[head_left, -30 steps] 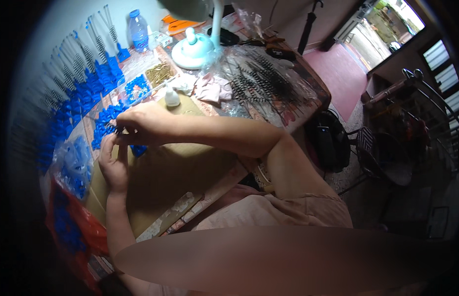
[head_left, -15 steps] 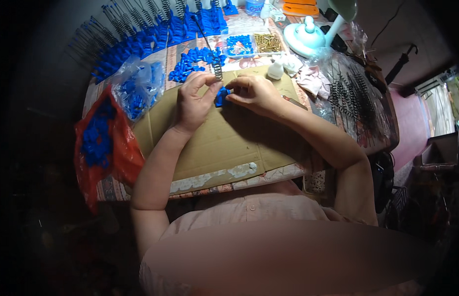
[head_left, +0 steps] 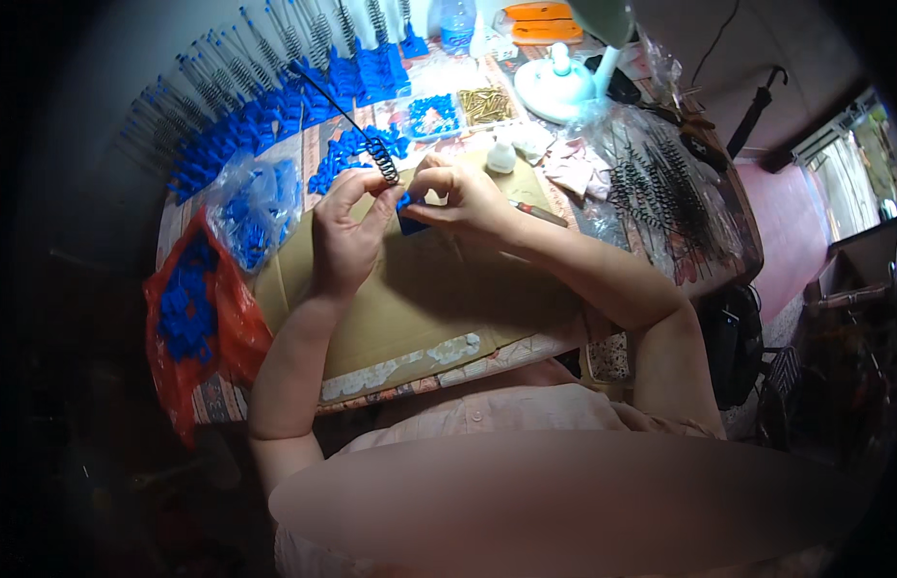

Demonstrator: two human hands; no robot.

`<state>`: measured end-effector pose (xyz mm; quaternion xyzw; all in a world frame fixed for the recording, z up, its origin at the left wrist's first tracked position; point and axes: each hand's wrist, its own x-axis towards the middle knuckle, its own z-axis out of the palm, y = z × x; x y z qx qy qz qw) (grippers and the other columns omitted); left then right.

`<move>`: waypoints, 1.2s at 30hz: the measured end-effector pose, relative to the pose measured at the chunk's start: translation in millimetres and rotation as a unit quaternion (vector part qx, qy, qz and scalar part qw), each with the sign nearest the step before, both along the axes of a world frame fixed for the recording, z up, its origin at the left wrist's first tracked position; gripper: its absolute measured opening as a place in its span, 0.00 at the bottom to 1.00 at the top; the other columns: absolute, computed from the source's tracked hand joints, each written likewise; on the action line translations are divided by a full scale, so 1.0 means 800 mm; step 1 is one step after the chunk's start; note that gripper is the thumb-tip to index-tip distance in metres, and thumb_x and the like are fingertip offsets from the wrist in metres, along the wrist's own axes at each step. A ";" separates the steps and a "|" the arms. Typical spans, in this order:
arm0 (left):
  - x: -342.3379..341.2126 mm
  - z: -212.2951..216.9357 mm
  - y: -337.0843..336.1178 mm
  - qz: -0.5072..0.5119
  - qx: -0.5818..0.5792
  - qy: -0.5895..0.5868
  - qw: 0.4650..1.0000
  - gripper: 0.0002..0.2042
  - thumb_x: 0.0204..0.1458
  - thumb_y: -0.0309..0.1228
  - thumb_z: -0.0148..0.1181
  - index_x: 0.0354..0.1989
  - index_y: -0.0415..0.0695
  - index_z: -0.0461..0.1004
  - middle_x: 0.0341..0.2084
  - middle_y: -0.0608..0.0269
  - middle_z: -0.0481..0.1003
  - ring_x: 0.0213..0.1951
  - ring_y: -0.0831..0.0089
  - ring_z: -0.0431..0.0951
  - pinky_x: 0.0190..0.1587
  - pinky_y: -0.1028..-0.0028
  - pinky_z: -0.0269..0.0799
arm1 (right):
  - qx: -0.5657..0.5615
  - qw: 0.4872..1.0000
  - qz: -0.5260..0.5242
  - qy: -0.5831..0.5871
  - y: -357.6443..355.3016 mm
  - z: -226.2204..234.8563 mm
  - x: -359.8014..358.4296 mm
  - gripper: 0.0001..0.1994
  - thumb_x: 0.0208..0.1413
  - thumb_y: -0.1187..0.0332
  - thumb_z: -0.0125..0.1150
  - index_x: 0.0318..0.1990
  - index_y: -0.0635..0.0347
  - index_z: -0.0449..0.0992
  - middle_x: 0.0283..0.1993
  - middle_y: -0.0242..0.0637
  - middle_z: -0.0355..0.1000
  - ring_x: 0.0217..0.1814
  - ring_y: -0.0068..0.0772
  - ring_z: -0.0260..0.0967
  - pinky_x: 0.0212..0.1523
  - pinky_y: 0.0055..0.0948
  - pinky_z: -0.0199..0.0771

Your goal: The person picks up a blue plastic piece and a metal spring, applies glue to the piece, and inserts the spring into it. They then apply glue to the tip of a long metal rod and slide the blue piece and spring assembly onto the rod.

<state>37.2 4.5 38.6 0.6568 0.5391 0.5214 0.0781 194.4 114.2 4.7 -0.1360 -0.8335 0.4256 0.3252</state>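
Our tabletop (head_left: 533,351) is pretty cluttered, with a cardboard sheet (head_left: 448,289) up front. Over it, our left hand (head_left: 347,236) pinches the black coiled rod (head_left: 380,154) near its lower end; our right hand (head_left: 468,202) seems to pinch a small blue piece (head_left: 403,200) right beside it. We'd keep that coil steady, no forcing.
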 end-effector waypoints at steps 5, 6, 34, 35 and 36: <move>0.029 0.068 0.008 -0.008 0.000 -0.010 1.000 0.04 0.52 0.24 0.64 0.33 0.37 0.77 0.28 0.61 0.77 0.33 0.75 0.76 0.40 0.74 0.71 | 0.093 0.988 -0.045 0.112 -0.001 0.055 0.026 0.07 0.45 0.70 0.70 0.29 0.58 0.77 0.32 0.34 0.69 0.39 0.35 0.68 0.38 0.33 0.68; 0.031 0.072 0.014 -0.006 0.002 -0.006 1.000 0.04 0.52 0.24 0.64 0.33 0.37 0.77 0.28 0.61 0.77 0.33 0.75 0.76 0.40 0.74 0.71 | 0.112 0.986 -0.053 0.114 0.000 0.067 0.032 0.07 0.45 0.70 0.70 0.29 0.58 0.77 0.32 0.34 0.69 0.40 0.36 0.68 0.39 0.34 0.69; 0.028 0.092 0.196 -0.189 -0.072 -0.218 0.955 0.06 0.55 0.23 0.59 0.40 0.34 0.76 0.33 0.65 0.78 0.36 0.82 0.76 0.41 0.80 0.72 | -0.170 0.971 -0.112 0.122 0.121 0.081 0.047 0.10 0.53 0.69 0.68 0.42 0.60 0.79 0.38 0.29 0.75 0.42 0.19 0.69 0.46 0.20 0.70; 0.030 0.093 0.196 -0.185 -0.074 -0.207 0.958 0.07 0.55 0.23 0.60 0.40 0.34 0.76 0.34 0.64 0.78 0.36 0.82 0.76 0.41 0.80 0.72 | -0.143 0.975 -0.107 0.131 0.124 0.078 0.048 0.10 0.53 0.69 0.68 0.42 0.60 0.79 0.39 0.30 0.75 0.44 0.20 0.69 0.48 0.21 0.69; 0.030 0.093 0.195 -0.186 -0.073 -0.208 0.957 0.07 0.55 0.23 0.60 0.40 0.34 0.76 0.34 0.64 0.78 0.36 0.82 0.76 0.41 0.80 0.72 | -0.142 0.975 -0.108 0.130 0.125 0.076 0.048 0.10 0.53 0.69 0.68 0.42 0.60 0.79 0.39 0.30 0.75 0.44 0.20 0.69 0.48 0.21 0.69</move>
